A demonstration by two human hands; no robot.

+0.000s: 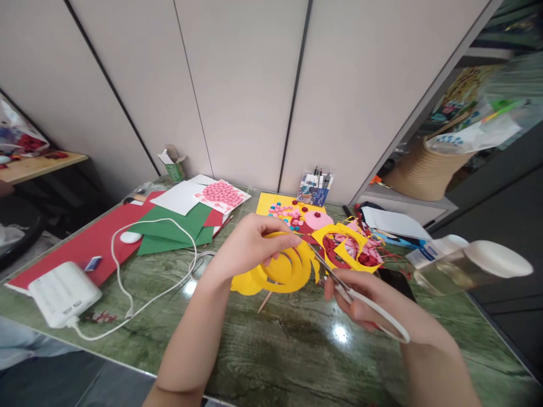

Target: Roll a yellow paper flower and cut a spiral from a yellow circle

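Observation:
A yellow paper spiral (292,274) hangs in loops from my left hand (258,243), whose fingers pinch its upper edge. My right hand (360,291) holds white-handled scissors (382,316), with the blades pointing up and left at the paper near my left fingertips. Under the spiral, another rounded yellow piece (247,284) and a thin wooden stick (266,301) show on the green table (275,350). Cut yellow paper scraps (365,255) with red and pink bits lie behind my right hand.
Left are a white power strip (63,294) with its cable, red sheets (97,240) and green sheets (169,229). Pink beads (223,194) and a pen pack (314,188) lie behind. A clear jar (445,277), white bottle (439,250) and black phone (397,282) are right.

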